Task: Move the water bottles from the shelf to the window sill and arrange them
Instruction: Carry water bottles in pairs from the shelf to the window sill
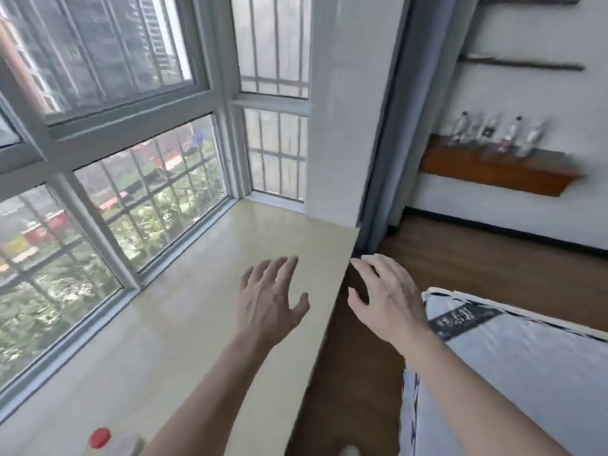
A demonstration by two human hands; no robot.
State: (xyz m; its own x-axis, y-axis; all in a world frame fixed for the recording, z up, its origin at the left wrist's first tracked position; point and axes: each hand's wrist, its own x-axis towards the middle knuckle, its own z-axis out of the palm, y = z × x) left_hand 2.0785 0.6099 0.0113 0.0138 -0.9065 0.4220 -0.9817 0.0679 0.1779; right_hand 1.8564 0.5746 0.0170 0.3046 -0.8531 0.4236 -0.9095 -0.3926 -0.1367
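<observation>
Red-capped, a bottle (100,437) is seen at the bottom left edge, standing on the sill (204,291). Only its cap and a blurred clear shoulder are shown, so its contents cannot be told. Behind the sill a barred window (131,159) is seen. Above the sill's middle the left hand (269,304) is held open, palm down, fingers spread, nothing gripped. Just past the sill's outer edge, over the dark wooden floor (493,258), the right hand (385,297) is likewise held open, fingers loosely spread, nothing held. Pale bedding (526,357) with a dark label is seen at the lower right. On the far wall a brown shelf (493,172) is mounted, and on it other bottles (493,133) are lined up: about five, clear, upright, with red or dark labels. They are blurred, so fill levels cannot be judged.
</observation>
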